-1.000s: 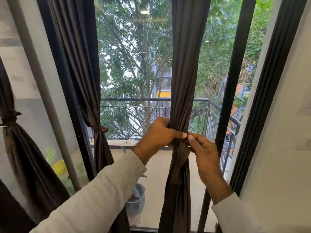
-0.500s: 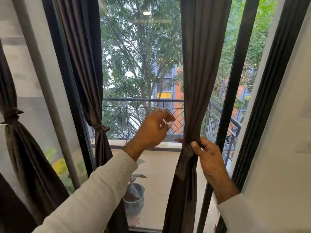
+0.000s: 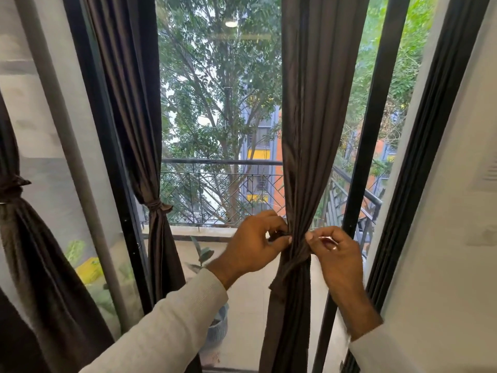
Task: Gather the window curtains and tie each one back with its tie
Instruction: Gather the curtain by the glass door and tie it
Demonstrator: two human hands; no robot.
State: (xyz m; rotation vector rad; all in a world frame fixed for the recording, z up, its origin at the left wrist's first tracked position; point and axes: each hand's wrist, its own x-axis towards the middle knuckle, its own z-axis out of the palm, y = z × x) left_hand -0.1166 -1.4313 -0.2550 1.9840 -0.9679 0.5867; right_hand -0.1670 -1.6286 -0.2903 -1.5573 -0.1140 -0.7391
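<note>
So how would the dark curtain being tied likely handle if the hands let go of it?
The curtain looks floppy: it hangs in soft folds and cinches narrow where the left hand and right hand pinch its tie. Its slight sheen suggests a slippery weave, so the loose tie may slide or spread open.

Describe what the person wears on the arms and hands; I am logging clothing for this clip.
Both arms wear long sleeves of a light grey, finely ribbed knit: the left sleeve ends at the wrist, and only the cuff of the right sleeve shows at the lower edge. The left hand and right hand are bare: no gloves, and no rings or watch visible.
</note>
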